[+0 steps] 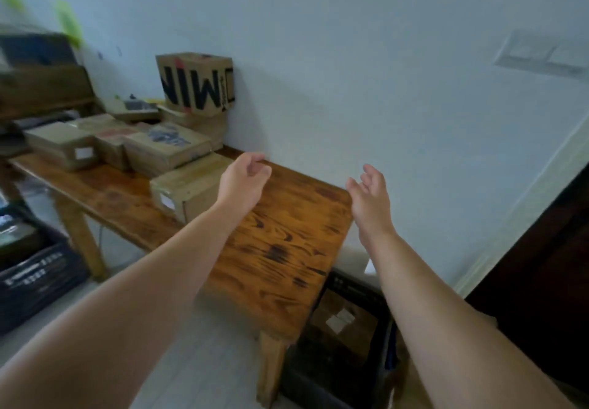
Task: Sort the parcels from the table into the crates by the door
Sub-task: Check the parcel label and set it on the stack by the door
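Head view: two bare hands raised over a wooden table (280,249), glossy, dark-streaked grain, rounded corner. Left hand (243,182) loosely curled, gripping nothing; right hand (369,192) fingers spread, empty. At least six brown cardboard parcels on the far half, boxy, some white-labelled; nearest parcel (188,188) just beside the left hand; tall box (197,82) black-lettered, against the wall. Two dark plastic crates on the floor: left crate (32,268); right crate (347,286) at the table's end, one crated parcel (341,316) inside.
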`<action>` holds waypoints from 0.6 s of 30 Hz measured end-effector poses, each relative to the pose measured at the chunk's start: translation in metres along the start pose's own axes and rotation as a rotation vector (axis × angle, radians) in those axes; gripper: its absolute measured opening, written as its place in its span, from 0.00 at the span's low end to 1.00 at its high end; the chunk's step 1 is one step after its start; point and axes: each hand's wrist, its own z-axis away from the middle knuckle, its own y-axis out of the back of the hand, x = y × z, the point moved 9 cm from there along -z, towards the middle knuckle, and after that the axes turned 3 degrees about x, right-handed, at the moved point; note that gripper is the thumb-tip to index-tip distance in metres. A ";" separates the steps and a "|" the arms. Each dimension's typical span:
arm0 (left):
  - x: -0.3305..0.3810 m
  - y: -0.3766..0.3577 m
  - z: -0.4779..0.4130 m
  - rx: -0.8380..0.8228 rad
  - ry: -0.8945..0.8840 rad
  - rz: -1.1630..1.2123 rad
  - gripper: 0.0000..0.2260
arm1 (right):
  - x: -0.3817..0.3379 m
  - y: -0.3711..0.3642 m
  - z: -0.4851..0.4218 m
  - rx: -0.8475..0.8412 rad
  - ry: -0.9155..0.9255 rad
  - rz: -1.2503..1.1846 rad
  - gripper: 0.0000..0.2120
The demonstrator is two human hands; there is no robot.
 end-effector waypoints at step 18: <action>-0.144 0.288 -0.183 0.137 0.062 -0.080 0.14 | -0.032 -0.371 -0.007 -0.125 -0.060 0.012 0.26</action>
